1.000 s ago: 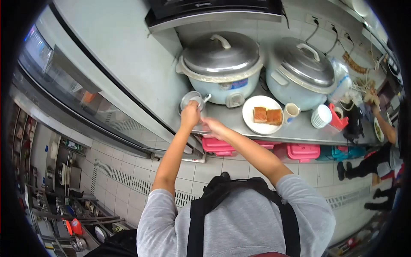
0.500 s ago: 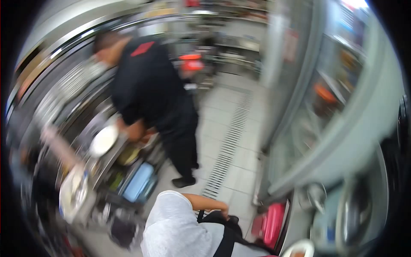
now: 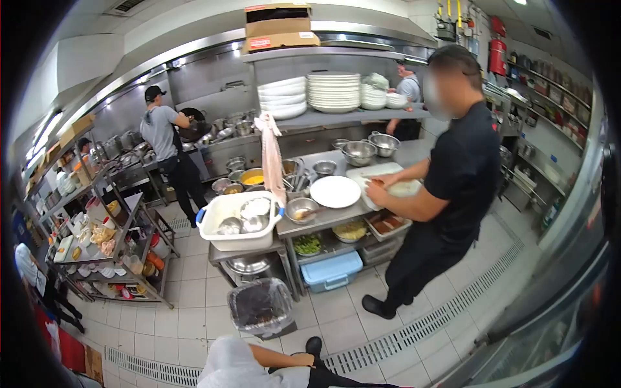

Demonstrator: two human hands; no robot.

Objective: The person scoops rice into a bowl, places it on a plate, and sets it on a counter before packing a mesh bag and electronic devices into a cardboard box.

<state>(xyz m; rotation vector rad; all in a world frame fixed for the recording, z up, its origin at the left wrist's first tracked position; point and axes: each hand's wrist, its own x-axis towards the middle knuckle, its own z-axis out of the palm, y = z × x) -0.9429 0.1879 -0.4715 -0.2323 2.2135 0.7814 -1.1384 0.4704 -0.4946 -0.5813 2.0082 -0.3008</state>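
Observation:
Only a grey sleeve and a bare forearm of mine show at the bottom edge. My left hand [image 3: 301, 357] lies against the black strap on my chest; its fingers are too small to read. My right hand is out of view. A few steps ahead stands a steel prep table [image 3: 323, 222] with a white plate [image 3: 335, 191], a small metal bowl [image 3: 301, 209] and a white cutting board [image 3: 388, 179]. A co-worker in black [image 3: 453, 187] works with both hands on that board.
A white tub [image 3: 237, 223] of metal bowls sits at the table's left end, with a bag-lined bin [image 3: 261, 306] in front and a blue box [image 3: 332, 271] beneath. A floor drain grate [image 3: 414, 330] crosses the tiles. Another person [image 3: 169, 145] cooks at the back; a wire rack [image 3: 110, 258] stands left.
The view has swung away from the rice cookers and counter, where both my hands reached a small metal cup, round to the kitchen's prep table. My hands have dropped away from the counter.

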